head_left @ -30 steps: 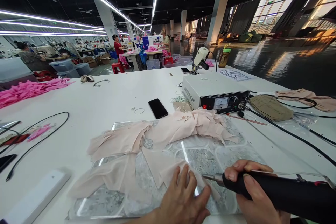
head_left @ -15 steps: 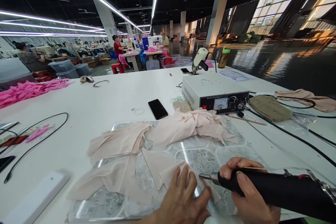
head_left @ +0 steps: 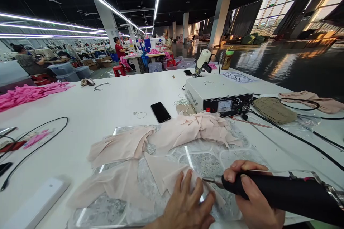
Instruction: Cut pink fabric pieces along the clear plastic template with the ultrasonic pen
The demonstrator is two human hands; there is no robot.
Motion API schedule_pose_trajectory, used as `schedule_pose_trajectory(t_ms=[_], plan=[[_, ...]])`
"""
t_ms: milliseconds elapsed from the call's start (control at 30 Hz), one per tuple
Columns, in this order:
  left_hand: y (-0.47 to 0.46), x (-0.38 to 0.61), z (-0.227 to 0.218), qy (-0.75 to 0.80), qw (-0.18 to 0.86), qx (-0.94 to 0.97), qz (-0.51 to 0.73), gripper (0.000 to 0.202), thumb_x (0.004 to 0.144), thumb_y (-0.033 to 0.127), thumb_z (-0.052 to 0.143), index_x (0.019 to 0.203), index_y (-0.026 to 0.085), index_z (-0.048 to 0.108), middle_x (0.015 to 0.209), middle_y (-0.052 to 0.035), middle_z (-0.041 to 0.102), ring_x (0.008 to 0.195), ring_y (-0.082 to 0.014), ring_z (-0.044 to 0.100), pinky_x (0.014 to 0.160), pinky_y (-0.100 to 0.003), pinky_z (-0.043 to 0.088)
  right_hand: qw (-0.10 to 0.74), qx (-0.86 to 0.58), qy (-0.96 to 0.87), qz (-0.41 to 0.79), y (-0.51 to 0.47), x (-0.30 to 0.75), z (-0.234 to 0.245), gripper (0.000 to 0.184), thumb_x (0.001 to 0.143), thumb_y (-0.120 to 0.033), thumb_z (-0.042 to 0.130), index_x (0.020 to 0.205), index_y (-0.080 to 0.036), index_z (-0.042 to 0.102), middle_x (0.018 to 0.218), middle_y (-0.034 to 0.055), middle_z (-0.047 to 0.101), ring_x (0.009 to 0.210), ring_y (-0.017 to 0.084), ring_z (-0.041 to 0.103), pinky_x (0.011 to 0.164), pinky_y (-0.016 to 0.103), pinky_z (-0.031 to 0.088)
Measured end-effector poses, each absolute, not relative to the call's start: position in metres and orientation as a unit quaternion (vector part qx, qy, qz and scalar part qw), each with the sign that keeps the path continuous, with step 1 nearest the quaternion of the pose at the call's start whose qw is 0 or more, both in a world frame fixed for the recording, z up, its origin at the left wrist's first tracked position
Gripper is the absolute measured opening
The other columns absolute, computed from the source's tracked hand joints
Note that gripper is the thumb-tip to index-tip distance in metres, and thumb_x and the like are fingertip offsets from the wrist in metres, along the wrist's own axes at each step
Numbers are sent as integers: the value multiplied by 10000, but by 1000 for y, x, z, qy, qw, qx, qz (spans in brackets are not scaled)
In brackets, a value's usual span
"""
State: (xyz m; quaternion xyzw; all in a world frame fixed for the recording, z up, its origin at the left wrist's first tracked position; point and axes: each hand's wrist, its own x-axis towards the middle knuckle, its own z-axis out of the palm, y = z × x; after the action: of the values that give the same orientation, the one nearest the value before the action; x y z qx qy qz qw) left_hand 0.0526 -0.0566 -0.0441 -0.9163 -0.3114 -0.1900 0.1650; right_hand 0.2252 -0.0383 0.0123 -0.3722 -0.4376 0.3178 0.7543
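Black tool [head_left: 282, 195] in right hand [head_left: 255, 205] grip, tip touching fabric [head_left: 166, 173] under left hand [head_left: 185, 207].

White control box [head_left: 212, 91] at one o'clock of centre, black phone [head_left: 160, 112] just at its nine. Green-capped bottle [head_left: 227, 59] at the box's twelve, tan pouch [head_left: 274, 109] at its three. Pink fabric heap [head_left: 29, 92] far out at ten; white bar [head_left: 34, 200] at seven.

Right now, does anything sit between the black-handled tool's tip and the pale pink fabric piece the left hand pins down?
Nothing visible does. The right hand holds the black-handled tool, its metal tip right at the pale pink fabric piece, beside the left hand pressing it onto the glass plate.
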Motion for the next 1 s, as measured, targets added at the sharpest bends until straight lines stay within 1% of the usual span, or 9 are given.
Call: schedule_pose_trajectory(t_ms=[133, 267, 433, 600, 800, 1000], plan=[[-56, 54, -48, -322, 167, -905, -222, 512, 879, 572, 551, 1278, 252, 531, 1200, -86, 577, 1122, -370, 541, 885, -511, 475, 757, -364, -441, 317, -39, 224, 11, 79, 818, -193, 614, 773, -206, 550, 711, -2, 574, 529, 133, 585, 554, 302, 530], [-56, 55, -55, -322, 171, -903, -227, 517, 878, 578, 550, 1278, 251, 522, 1204, -92, 564, 1139, -373, 523, 913, -520, 438, 742, -363, -467, 315, -39, 226, 7, 89, 841, -188, 607, 797, -215, 535, 750, 0, 577, 558, 139, 597, 560, 313, 546], [-55, 55, -55, -317, 201, -898, -230, 504, 895, 589, 510, 1276, 261, 524, 1185, -81, 564, 1111, -364, 537, 905, -506, 431, 746, -373, -459, 307, -36, 227, 9, 113, 815, -211, 641, 759, -208, 543, 698, -2, 586, 529, 145, 598, 543, 310, 545], [-55, 55, -52, -317, 210, -893, -242, 488, 871, 602, 542, 1224, 265, 563, 1147, -68, 593, 1075, -347, 559, 895, -482, 448, 747, -385, -435, 324, -32, 220, 14, 116, 787, -228, 651, 726, -202, 555, 666, 0, 587, 526, 151, 594, 542, 309, 540], [-55, 57, -55, -319, 215, -894, -230, 519, 872, 634, 521, 1226, 255, 545, 1151, -91, 581, 1094, -362, 545, 915, -511, 408, 739, -397, -437, 323, -29, 213, 13, 105, 776, -210, 638, 718, -205, 551, 649, -12, 582, 544, 129, 589, 578, 264, 526], [-55, 57, -58, -320, 216, -892, -234, 511, 875, 640, 507, 1213, 259, 546, 1166, -90, 572, 1098, -360, 531, 940, -514, 381, 742, -393, -430, 332, -27, 212, 15, 120, 769, -255, 656, 714, -206, 560, 661, -11, 589, 531, 133, 588, 568, 269, 525]])
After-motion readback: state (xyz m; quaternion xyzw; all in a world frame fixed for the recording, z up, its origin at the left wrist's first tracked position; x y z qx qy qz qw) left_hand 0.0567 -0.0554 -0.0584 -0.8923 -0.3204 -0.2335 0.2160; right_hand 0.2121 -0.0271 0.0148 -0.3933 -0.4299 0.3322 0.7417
